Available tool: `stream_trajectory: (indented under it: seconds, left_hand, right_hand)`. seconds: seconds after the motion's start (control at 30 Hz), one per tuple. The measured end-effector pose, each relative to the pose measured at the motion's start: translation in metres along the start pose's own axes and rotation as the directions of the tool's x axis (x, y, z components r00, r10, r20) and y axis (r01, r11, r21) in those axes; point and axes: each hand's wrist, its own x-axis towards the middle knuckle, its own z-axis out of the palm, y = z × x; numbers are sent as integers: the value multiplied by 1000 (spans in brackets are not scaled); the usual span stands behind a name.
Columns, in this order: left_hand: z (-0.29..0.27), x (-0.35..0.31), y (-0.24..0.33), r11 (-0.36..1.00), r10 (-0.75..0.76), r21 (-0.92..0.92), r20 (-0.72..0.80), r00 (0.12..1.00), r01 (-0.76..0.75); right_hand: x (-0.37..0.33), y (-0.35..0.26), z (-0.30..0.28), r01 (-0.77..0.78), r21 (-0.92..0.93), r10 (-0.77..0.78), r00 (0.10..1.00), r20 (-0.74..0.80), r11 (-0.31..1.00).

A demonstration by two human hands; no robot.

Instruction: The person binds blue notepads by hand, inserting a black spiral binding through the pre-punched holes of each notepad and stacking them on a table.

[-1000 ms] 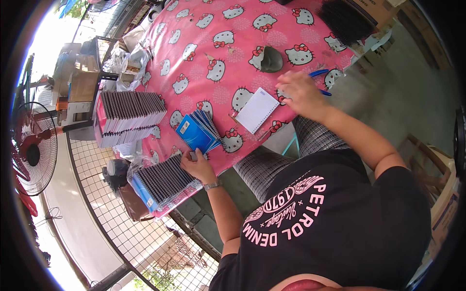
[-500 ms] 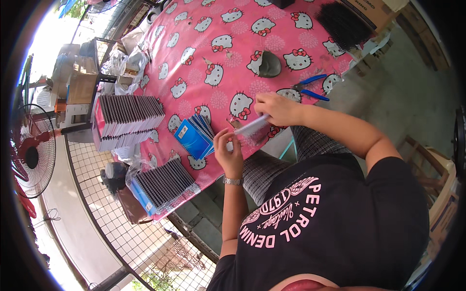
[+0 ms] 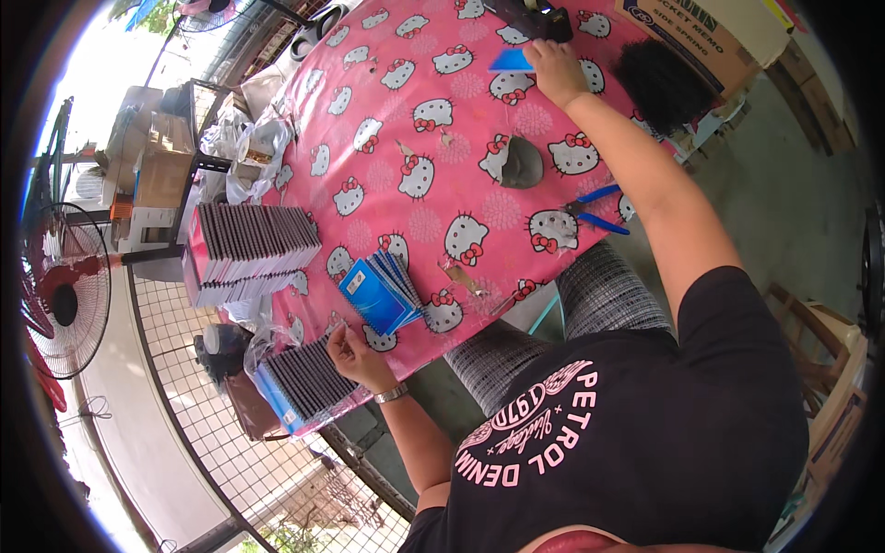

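Note:
At the far side of the table, my right hand (image 3: 558, 76) pinches the edge of a blue notebook (image 3: 510, 61), low over the tablecloth beside a black device (image 3: 544, 20). My left hand (image 3: 359, 359) is at the near left, fingers loosely bent with nothing visible in them. It is right beside a row of spiral-bound notebooks (image 3: 306, 382) with a blue cover at its end. Just beyond that hand, several blue spiral notebooks (image 3: 380, 295) lie fanned on the pink tablecloth (image 3: 396, 207).
Spiral notebooks (image 3: 253, 244) stand in a row at the left. Blue-handled pliers (image 3: 599, 210) and a dark grey rounded object (image 3: 523, 163) lie right of centre. Black bristly pieces (image 3: 664, 83) are piled by a cardboard box (image 3: 687, 37). A fan (image 3: 64, 295) stands far left.
My right hand has moved from near my lap to the far side, where it has the blue notebook. My left hand has moved left to the near notebook row. The pale piece has left its earlier place.

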Motion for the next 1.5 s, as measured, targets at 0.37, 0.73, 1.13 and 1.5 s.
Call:
stream_trajectory:
  seconds: [0.37, 0.73, 1.13, 1.5]
  left_hand:
    - [18, 54, -72, 896, -422, 61, 424, 802, 439]
    - [24, 36, -25, 704, -526, -174, 523, 670, 689]
    - [6, -34, 55, 493, 29, -504, 824, 565, 709]
    - [149, -90, 90, 797, 475, -443, 880, 28, 411]
  right_hand:
    - [-35, -132, -49, -273, 715, 15, 939, 344, 644]
    - [-129, -385, -63, -927, 346, -127, 329, 936, 148]
    - [-197, -293, -169, -501, 864, -207, 842, 499, 46]
    - [-263, -179, -195, -420, 766, 248, 907, 340, 487]
